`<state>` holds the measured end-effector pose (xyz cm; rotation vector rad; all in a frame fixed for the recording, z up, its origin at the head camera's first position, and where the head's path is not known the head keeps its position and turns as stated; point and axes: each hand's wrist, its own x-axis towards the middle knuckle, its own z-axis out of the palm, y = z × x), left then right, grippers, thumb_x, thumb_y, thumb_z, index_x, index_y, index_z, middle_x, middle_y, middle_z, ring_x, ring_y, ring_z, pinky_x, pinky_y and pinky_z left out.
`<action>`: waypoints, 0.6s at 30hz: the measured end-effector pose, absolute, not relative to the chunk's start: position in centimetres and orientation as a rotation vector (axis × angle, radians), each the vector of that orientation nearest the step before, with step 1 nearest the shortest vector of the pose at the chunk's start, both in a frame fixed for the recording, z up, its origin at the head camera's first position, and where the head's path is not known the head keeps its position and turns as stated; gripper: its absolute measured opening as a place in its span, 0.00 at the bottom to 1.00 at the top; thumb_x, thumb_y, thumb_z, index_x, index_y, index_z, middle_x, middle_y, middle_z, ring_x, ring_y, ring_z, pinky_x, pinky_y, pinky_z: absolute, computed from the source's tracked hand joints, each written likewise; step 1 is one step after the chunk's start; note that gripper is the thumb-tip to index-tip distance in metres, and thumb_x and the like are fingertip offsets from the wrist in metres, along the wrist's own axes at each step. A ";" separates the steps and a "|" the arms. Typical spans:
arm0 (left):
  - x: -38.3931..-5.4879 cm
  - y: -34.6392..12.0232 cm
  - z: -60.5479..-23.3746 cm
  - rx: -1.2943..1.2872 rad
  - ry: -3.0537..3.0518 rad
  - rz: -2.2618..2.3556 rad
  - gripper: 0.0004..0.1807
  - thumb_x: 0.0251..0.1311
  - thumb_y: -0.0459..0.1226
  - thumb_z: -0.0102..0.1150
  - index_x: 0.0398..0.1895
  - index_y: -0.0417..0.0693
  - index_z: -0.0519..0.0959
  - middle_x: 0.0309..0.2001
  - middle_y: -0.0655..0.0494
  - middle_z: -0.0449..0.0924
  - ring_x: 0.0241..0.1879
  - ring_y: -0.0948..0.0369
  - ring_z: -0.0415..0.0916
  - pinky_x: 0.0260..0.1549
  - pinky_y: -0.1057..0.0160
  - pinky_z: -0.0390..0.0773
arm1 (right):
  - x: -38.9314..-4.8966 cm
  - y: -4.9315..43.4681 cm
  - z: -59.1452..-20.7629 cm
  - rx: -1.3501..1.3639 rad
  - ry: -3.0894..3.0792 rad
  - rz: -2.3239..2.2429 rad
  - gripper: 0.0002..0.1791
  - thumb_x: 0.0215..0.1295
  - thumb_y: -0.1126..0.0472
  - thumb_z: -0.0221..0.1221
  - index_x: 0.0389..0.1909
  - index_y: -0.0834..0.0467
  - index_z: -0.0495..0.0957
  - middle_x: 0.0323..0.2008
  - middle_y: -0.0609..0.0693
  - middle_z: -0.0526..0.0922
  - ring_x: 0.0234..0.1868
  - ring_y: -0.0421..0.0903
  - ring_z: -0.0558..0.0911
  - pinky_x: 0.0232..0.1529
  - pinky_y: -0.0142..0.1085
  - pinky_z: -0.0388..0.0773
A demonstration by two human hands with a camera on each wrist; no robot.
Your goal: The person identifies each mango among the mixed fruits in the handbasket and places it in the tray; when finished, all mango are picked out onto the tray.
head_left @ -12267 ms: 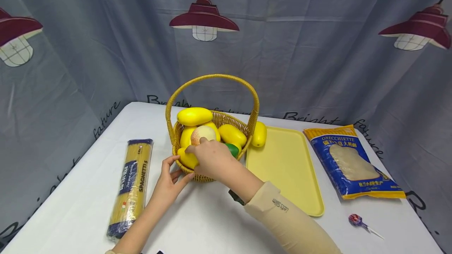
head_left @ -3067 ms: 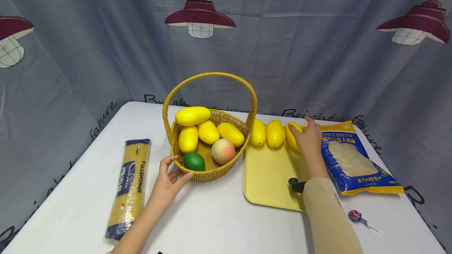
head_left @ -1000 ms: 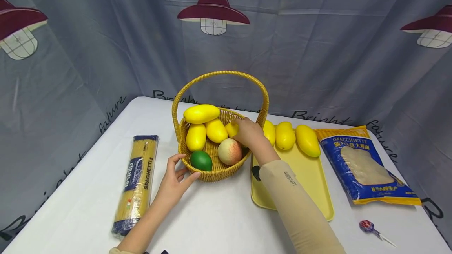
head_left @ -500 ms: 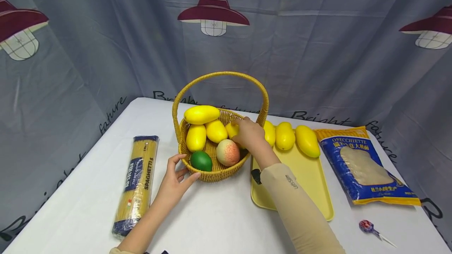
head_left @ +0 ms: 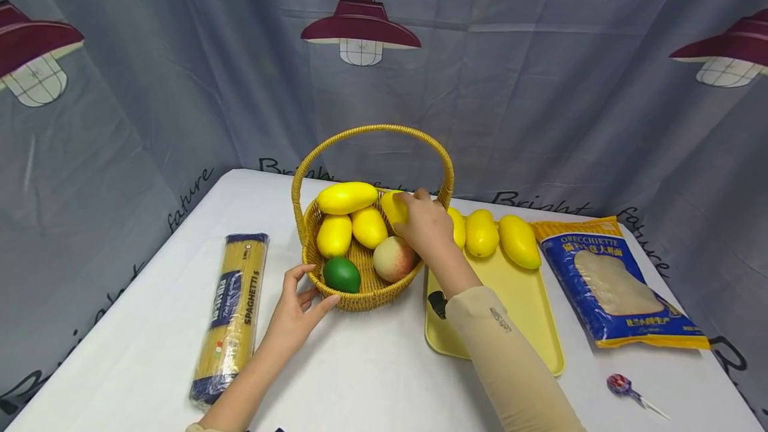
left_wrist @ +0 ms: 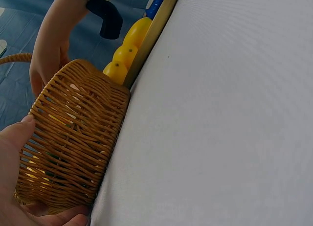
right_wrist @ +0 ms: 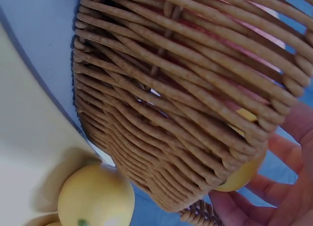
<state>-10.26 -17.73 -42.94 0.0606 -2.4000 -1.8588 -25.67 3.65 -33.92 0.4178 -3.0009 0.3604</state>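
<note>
A wicker basket [head_left: 372,300] with a tall handle holds several yellow mangoes [head_left: 334,236], a green oval fruit [head_left: 342,275] and a peach [head_left: 393,259]. My left hand [head_left: 292,315] grips the basket at its front left, thumb and fingers spread round the wicker side; the left wrist view shows the thumb [left_wrist: 19,133] at the rim. At the basket's right side, my right hand [head_left: 427,224] holds a mango [head_left: 393,209], its fingers round the fruit. In the right wrist view the basket's weave covers most of that mango [right_wrist: 244,173].
Right of the basket, a yellow tray [head_left: 498,325] bears a row of 3 mangoes [head_left: 519,241] along its back. Beyond it lie a blue orecchiette bag [head_left: 618,285] and a lollipop [head_left: 627,387]. A spaghetti pack [head_left: 231,315] lies at the left.
Earlier, mangoes were added one by one to the tray's back row, and the peach and green fruit changed places in the basket. Just now my right hand has lifted a mango slightly.
</note>
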 end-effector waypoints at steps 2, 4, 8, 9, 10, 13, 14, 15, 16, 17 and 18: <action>-10.2 -17.7 -42.9 0.061 -2.399 -1.862 0.38 0.58 0.42 0.67 0.66 0.52 0.55 0.73 0.40 0.43 0.61 0.42 0.68 0.62 0.48 0.67 | -25.5 3.9 -33.7 0.413 -2.978 0.413 0.31 0.60 0.50 0.66 0.65 0.43 0.71 0.57 0.54 0.72 0.43 0.58 0.77 0.34 0.50 0.80; -10.2 -17.7 -43.0 0.065 -2.401 -1.863 0.38 0.58 0.43 0.67 0.66 0.52 0.55 0.74 0.40 0.43 0.61 0.42 0.68 0.62 0.48 0.66 | -25.2 4.1 -33.6 0.417 -2.959 0.469 0.31 0.60 0.50 0.66 0.65 0.43 0.71 0.57 0.54 0.71 0.45 0.59 0.77 0.38 0.50 0.79; -10.2 -17.7 -43.1 0.070 -2.404 -1.860 0.38 0.59 0.43 0.67 0.66 0.52 0.55 0.74 0.40 0.43 0.61 0.42 0.68 0.62 0.47 0.66 | -24.6 4.6 -33.5 0.441 -2.916 0.602 0.32 0.60 0.49 0.66 0.65 0.43 0.70 0.58 0.55 0.71 0.49 0.58 0.77 0.44 0.51 0.78; -10.1 -17.7 -43.1 0.068 -2.403 -1.860 0.38 0.59 0.43 0.67 0.66 0.52 0.55 0.73 0.40 0.43 0.61 0.42 0.68 0.63 0.47 0.66 | -24.3 4.8 -33.4 0.448 -2.903 0.649 0.32 0.60 0.48 0.66 0.66 0.43 0.70 0.58 0.55 0.71 0.50 0.57 0.77 0.46 0.51 0.78; -10.1 -17.7 -43.1 0.068 -2.403 -1.860 0.38 0.59 0.43 0.67 0.66 0.52 0.55 0.73 0.40 0.44 0.61 0.42 0.68 0.63 0.47 0.66 | -24.0 5.0 -33.2 0.455 -2.887 0.697 0.32 0.60 0.48 0.66 0.65 0.43 0.70 0.58 0.55 0.71 0.51 0.57 0.76 0.48 0.51 0.77; -10.1 -17.7 -43.1 0.068 -2.402 -1.861 0.37 0.59 0.42 0.67 0.66 0.51 0.55 0.73 0.41 0.44 0.61 0.41 0.68 0.62 0.47 0.66 | -22.8 6.0 -32.7 0.490 -2.819 0.871 0.32 0.60 0.48 0.66 0.65 0.43 0.70 0.58 0.53 0.71 0.51 0.54 0.76 0.49 0.49 0.76; -10.1 -17.7 -43.1 0.067 -2.404 -1.858 0.37 0.59 0.42 0.67 0.66 0.51 0.55 0.73 0.41 0.44 0.60 0.41 0.68 0.62 0.47 0.66 | -22.3 6.5 -32.6 0.502 -2.793 0.931 0.32 0.60 0.49 0.67 0.65 0.43 0.70 0.57 0.53 0.71 0.50 0.54 0.75 0.48 0.49 0.76; -10.1 -17.7 -43.1 0.065 -2.405 -1.857 0.37 0.59 0.42 0.67 0.66 0.51 0.55 0.73 0.41 0.44 0.61 0.41 0.68 0.62 0.47 0.66 | -21.7 7.1 -32.4 0.512 -2.766 0.989 0.32 0.59 0.50 0.67 0.65 0.43 0.70 0.57 0.52 0.71 0.50 0.53 0.75 0.47 0.48 0.77; -10.1 -17.7 -43.0 0.061 -2.408 -1.854 0.38 0.59 0.43 0.67 0.66 0.51 0.55 0.73 0.41 0.44 0.61 0.41 0.68 0.62 0.48 0.66 | -21.2 7.7 -32.4 0.523 -2.737 1.046 0.32 0.59 0.51 0.68 0.65 0.44 0.71 0.57 0.51 0.72 0.49 0.53 0.76 0.46 0.47 0.78; -10.2 -17.8 -43.0 0.058 -2.409 -1.854 0.38 0.59 0.43 0.67 0.66 0.51 0.55 0.73 0.41 0.44 0.61 0.41 0.68 0.62 0.48 0.67 | -20.6 8.5 -32.3 0.528 -2.710 1.102 0.32 0.59 0.52 0.68 0.65 0.44 0.71 0.57 0.51 0.72 0.49 0.53 0.76 0.45 0.46 0.79; -10.2 -17.8 -43.0 0.053 -2.411 -1.851 0.38 0.59 0.43 0.67 0.66 0.51 0.55 0.73 0.41 0.44 0.61 0.41 0.68 0.62 0.48 0.67 | -20.0 9.2 -32.3 0.530 -2.687 1.153 0.32 0.59 0.54 0.68 0.65 0.44 0.71 0.57 0.51 0.72 0.48 0.53 0.76 0.45 0.45 0.80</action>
